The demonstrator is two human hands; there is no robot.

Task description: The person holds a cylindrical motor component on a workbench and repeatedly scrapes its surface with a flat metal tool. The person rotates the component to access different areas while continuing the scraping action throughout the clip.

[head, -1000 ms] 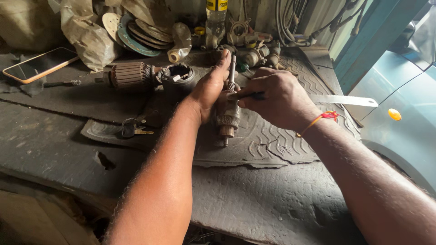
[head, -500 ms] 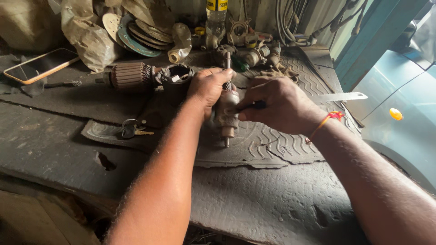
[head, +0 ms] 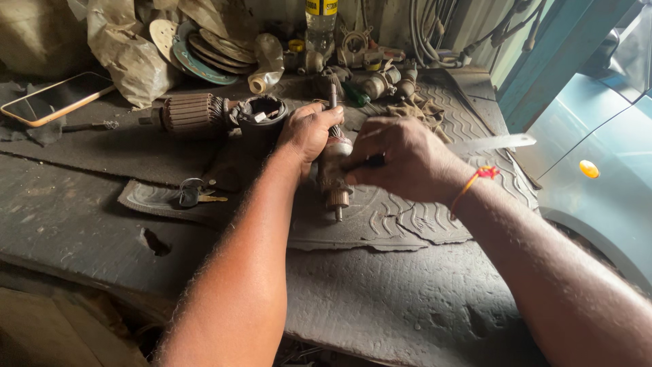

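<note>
At frame centre the left hand (head: 309, 129) grips the armature (head: 334, 178), its axis upright in frame, while the right hand (head: 407, 158) pinches a blade (head: 499, 143) beside it.

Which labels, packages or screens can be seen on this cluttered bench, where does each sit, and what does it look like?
Phone: far left of the bench, lying flat, dark screen, pale orange rim.
Bottle: back centre, upright, clear plastic with a yellow and black label band.
Crumpled bag: back left, beige, beside a stack of round discs.
No signs in view.
</note>
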